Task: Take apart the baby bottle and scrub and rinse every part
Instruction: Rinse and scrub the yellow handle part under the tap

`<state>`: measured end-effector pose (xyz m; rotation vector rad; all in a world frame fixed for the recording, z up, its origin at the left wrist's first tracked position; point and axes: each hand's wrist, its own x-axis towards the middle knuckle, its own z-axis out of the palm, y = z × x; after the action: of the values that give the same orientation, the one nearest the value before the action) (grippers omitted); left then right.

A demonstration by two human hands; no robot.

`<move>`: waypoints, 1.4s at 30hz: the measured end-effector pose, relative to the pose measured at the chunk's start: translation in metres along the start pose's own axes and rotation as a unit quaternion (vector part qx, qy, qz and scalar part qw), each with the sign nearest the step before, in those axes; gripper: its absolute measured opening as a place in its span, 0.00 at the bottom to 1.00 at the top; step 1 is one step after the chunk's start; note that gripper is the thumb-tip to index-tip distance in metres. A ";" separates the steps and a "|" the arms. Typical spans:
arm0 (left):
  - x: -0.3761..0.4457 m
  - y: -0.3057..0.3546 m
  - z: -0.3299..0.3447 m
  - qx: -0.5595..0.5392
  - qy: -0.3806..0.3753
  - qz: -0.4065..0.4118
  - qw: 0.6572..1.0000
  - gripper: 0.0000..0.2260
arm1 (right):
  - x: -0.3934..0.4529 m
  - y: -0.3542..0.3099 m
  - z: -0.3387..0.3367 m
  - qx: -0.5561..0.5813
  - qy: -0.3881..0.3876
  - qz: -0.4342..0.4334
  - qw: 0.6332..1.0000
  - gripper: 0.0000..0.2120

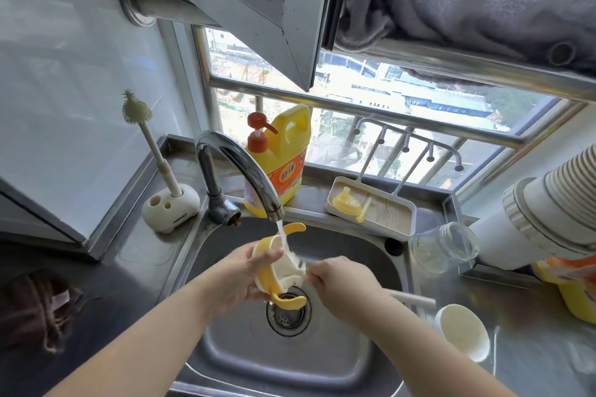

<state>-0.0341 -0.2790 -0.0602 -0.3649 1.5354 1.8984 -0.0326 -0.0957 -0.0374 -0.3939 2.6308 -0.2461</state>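
Left hand point(240, 279) grips yellow handle collar point(277, 271) under tap stream point(283, 237), over sink point(338, 364), so runoff drains; right hand point(342, 284) pinches brush point(409, 297), scrubbing inside.

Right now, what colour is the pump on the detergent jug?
Red pump, seen in the head view.

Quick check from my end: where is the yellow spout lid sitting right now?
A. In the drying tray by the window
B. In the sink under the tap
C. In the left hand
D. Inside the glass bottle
A. The yellow spout lid lies in the white drying tray beside the window, while the left hand holds the yellow handle ring under the tap.
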 end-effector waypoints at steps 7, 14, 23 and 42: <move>-0.001 -0.010 -0.008 -0.046 0.000 0.022 0.999 0.36 | -0.005 0.001 -0.007 0.139 -0.105 0.009 0.985 0.12; -0.001 -0.003 -0.003 -0.051 -0.024 0.001 0.998 0.23 | -0.001 0.001 -0.004 -0.004 0.045 -0.022 0.999 0.10; -0.003 -0.006 -0.010 -0.065 -0.034 0.059 0.996 0.34 | -0.007 -0.003 -0.010 0.250 -0.141 0.015 0.958 0.13; 0.008 -0.011 -0.006 -0.052 -0.037 -0.003 0.998 0.35 | -0.002 0.014 -0.004 0.194 -0.127 0.012 0.973 0.12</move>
<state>-0.0343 -0.2808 -0.0750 -0.3400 1.3896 1.9701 -0.0364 -0.0820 -0.0360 -0.2400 2.2666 -0.6430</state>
